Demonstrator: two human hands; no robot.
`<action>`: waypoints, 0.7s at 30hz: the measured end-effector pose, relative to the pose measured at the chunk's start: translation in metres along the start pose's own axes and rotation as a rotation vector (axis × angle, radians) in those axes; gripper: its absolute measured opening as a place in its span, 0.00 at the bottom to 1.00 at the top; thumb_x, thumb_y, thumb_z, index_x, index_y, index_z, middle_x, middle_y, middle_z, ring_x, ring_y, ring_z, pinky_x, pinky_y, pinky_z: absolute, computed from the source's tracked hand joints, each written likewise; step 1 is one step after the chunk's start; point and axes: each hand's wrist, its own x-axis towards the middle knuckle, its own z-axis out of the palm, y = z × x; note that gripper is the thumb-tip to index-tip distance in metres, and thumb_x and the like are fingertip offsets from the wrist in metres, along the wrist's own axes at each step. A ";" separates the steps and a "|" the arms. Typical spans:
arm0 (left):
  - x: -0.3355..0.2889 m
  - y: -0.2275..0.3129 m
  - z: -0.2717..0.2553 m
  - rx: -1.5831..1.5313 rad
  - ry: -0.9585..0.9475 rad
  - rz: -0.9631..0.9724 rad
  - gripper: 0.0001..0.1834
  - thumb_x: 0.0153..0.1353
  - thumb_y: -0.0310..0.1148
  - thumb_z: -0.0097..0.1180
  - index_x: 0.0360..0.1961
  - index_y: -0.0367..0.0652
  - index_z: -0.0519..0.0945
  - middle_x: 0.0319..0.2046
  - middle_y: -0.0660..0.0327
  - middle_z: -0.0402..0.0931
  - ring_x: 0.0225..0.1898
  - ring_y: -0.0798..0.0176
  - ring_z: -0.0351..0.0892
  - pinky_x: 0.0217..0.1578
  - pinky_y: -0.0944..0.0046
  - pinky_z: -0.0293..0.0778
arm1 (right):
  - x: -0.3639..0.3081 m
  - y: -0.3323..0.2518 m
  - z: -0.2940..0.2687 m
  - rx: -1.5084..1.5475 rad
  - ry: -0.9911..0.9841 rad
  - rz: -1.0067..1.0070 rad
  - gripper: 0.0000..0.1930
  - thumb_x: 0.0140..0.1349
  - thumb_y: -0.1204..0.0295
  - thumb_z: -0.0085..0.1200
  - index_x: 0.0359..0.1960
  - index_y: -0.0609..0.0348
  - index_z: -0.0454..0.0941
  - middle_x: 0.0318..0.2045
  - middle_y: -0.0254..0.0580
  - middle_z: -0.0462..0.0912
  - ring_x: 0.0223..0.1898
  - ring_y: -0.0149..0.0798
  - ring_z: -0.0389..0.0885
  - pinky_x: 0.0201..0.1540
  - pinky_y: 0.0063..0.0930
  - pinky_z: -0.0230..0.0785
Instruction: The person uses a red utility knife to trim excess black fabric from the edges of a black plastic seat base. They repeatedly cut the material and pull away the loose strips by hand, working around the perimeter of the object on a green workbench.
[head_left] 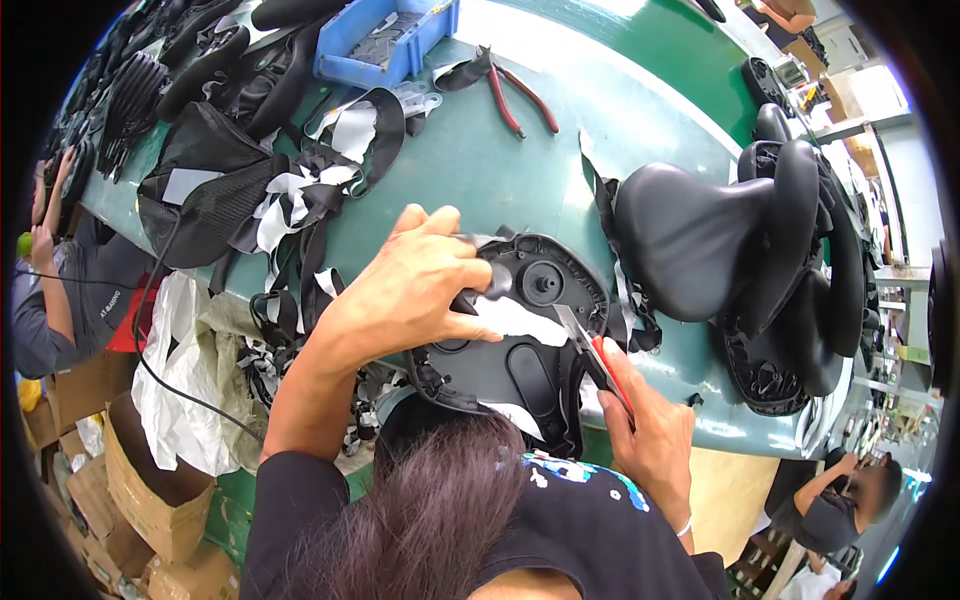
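Note:
An upturned black bicycle saddle (530, 375) lies at the table's near edge, its ribbed plastic underside facing up. My left hand (420, 285) is closed over its left side, thumb and fingers pinching a white-backed black strip (525, 322) that stretches across the underside. Part of that strip is hidden under my fingers. In my right hand (645, 420) is a utility knife (612, 372) with a red handle. Its blade points up and left, at the saddle's right rim beside the strip's end.
Finished black saddles (690, 235) are piled at right. Red-handled pincers (510, 100) and a blue bin (375, 45) lie at the far side. Black and white offcuts (300, 195) and a black mesh piece (195, 190) cover the left. Cardboard boxes (160, 490) stand lower left. Other people work at both sides.

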 end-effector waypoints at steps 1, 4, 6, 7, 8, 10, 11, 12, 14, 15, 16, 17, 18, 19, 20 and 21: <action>-0.001 -0.003 0.004 -0.053 -0.034 0.041 0.20 0.43 0.49 0.70 0.18 0.42 0.79 0.22 0.61 0.74 0.35 0.55 0.69 0.43 0.58 0.60 | -0.001 0.000 0.001 -0.019 -0.005 -0.008 0.28 0.56 0.73 0.59 0.61 0.48 0.71 0.18 0.43 0.76 0.18 0.44 0.76 0.22 0.36 0.64; -0.002 -0.007 0.020 -1.113 0.357 -0.423 0.15 0.53 0.36 0.65 0.18 0.39 0.76 0.20 0.65 0.69 0.23 0.66 0.67 0.30 0.64 0.64 | -0.012 0.001 0.001 0.016 -0.099 -0.032 0.27 0.55 0.73 0.60 0.59 0.47 0.73 0.18 0.43 0.77 0.18 0.44 0.76 0.22 0.35 0.64; 0.002 -0.015 0.028 -1.665 0.707 -0.445 0.10 0.55 0.33 0.62 0.24 0.39 0.76 0.21 0.66 0.68 0.21 0.70 0.66 0.24 0.68 0.63 | -0.023 0.007 -0.001 0.085 -0.120 -0.034 0.26 0.54 0.74 0.60 0.58 0.48 0.74 0.21 0.44 0.80 0.19 0.44 0.77 0.23 0.34 0.66; 0.000 -0.023 0.032 -1.767 0.860 -0.420 0.09 0.56 0.34 0.61 0.30 0.40 0.76 0.21 0.66 0.68 0.22 0.70 0.67 0.25 0.68 0.63 | -0.029 0.014 0.002 0.131 -0.109 -0.032 0.26 0.54 0.74 0.61 0.57 0.49 0.75 0.23 0.45 0.81 0.19 0.44 0.78 0.24 0.34 0.67; 0.006 -0.005 0.023 -1.776 1.077 -0.660 0.10 0.58 0.36 0.61 0.29 0.42 0.76 0.22 0.66 0.70 0.22 0.71 0.66 0.24 0.68 0.62 | -0.030 0.017 0.005 0.188 -0.100 -0.036 0.25 0.53 0.74 0.61 0.56 0.50 0.76 0.25 0.46 0.82 0.20 0.44 0.78 0.25 0.33 0.68; -0.001 -0.017 0.031 -1.884 1.086 -0.436 0.12 0.59 0.40 0.60 0.29 0.42 0.76 0.23 0.64 0.72 0.24 0.72 0.69 0.27 0.71 0.64 | -0.015 0.015 0.007 0.372 -0.068 0.051 0.25 0.52 0.76 0.61 0.55 0.52 0.76 0.31 0.49 0.84 0.22 0.45 0.80 0.27 0.31 0.70; -0.006 -0.025 0.037 -1.764 0.955 -0.373 0.12 0.60 0.41 0.60 0.30 0.43 0.77 0.24 0.64 0.73 0.25 0.71 0.70 0.29 0.71 0.66 | -0.005 0.015 0.012 0.395 0.011 0.005 0.25 0.52 0.76 0.61 0.55 0.52 0.76 0.31 0.49 0.84 0.22 0.45 0.80 0.27 0.30 0.70; -0.011 -0.029 0.036 -1.635 0.833 -0.310 0.13 0.60 0.42 0.60 0.31 0.43 0.77 0.25 0.63 0.74 0.27 0.71 0.72 0.32 0.71 0.67 | 0.006 0.013 0.015 0.420 0.088 -0.047 0.25 0.52 0.77 0.61 0.56 0.53 0.76 0.32 0.49 0.84 0.23 0.45 0.80 0.28 0.30 0.70; -0.012 -0.023 0.030 -1.725 0.878 -0.383 0.13 0.61 0.43 0.59 0.32 0.43 0.77 0.27 0.62 0.76 0.30 0.70 0.74 0.36 0.69 0.69 | 0.015 0.008 0.013 0.239 0.002 -0.061 0.25 0.53 0.78 0.60 0.56 0.53 0.76 0.37 0.50 0.84 0.24 0.45 0.80 0.30 0.28 0.72; -0.006 -0.019 0.027 -1.772 0.991 -0.366 0.14 0.61 0.43 0.59 0.32 0.43 0.77 0.27 0.62 0.76 0.29 0.70 0.74 0.36 0.68 0.69 | 0.015 0.008 0.014 0.227 -0.020 -0.057 0.25 0.53 0.79 0.59 0.56 0.53 0.75 0.38 0.51 0.84 0.25 0.45 0.81 0.31 0.28 0.72; -0.001 -0.019 0.025 -1.818 1.104 -0.348 0.14 0.61 0.44 0.59 0.32 0.43 0.77 0.27 0.62 0.76 0.29 0.70 0.74 0.36 0.67 0.69 | 0.016 0.008 0.014 0.214 -0.043 -0.052 0.25 0.53 0.79 0.59 0.56 0.53 0.75 0.40 0.51 0.84 0.26 0.45 0.82 0.32 0.28 0.73; -0.003 -0.040 0.031 -1.829 1.033 -0.195 0.15 0.61 0.44 0.59 0.32 0.43 0.78 0.26 0.63 0.77 0.28 0.71 0.74 0.35 0.67 0.69 | 0.020 0.015 0.012 0.339 0.018 -0.084 0.25 0.54 0.80 0.59 0.56 0.54 0.75 0.43 0.53 0.83 0.32 0.44 0.85 0.36 0.29 0.74; 0.000 -0.036 0.029 -1.755 1.086 -0.342 0.15 0.61 0.45 0.59 0.30 0.43 0.77 0.25 0.65 0.75 0.28 0.70 0.73 0.35 0.65 0.69 | 0.022 0.020 0.009 0.367 0.088 -0.051 0.24 0.54 0.81 0.58 0.56 0.57 0.75 0.45 0.53 0.82 0.35 0.43 0.85 0.38 0.30 0.74; -0.003 -0.034 0.027 -1.650 0.918 -0.295 0.16 0.61 0.46 0.59 0.29 0.44 0.77 0.25 0.66 0.74 0.28 0.71 0.72 0.34 0.65 0.68 | 0.024 0.024 0.006 0.397 0.158 -0.020 0.24 0.55 0.83 0.56 0.56 0.59 0.75 0.46 0.53 0.82 0.38 0.41 0.85 0.40 0.31 0.75; -0.006 -0.032 0.024 -1.535 0.751 -0.239 0.18 0.61 0.48 0.59 0.27 0.44 0.76 0.24 0.67 0.73 0.28 0.71 0.71 0.34 0.65 0.68 | 0.031 0.027 0.004 0.388 0.186 -0.071 0.25 0.55 0.83 0.56 0.57 0.56 0.75 0.42 0.51 0.83 0.35 0.40 0.84 0.37 0.31 0.74; -0.005 -0.027 0.023 -1.556 0.746 -0.174 0.18 0.61 0.49 0.58 0.26 0.45 0.76 0.23 0.68 0.72 0.27 0.71 0.70 0.33 0.66 0.67 | 0.035 0.030 0.002 0.375 0.208 -0.115 0.26 0.55 0.84 0.56 0.58 0.54 0.74 0.38 0.48 0.84 0.31 0.39 0.83 0.34 0.30 0.74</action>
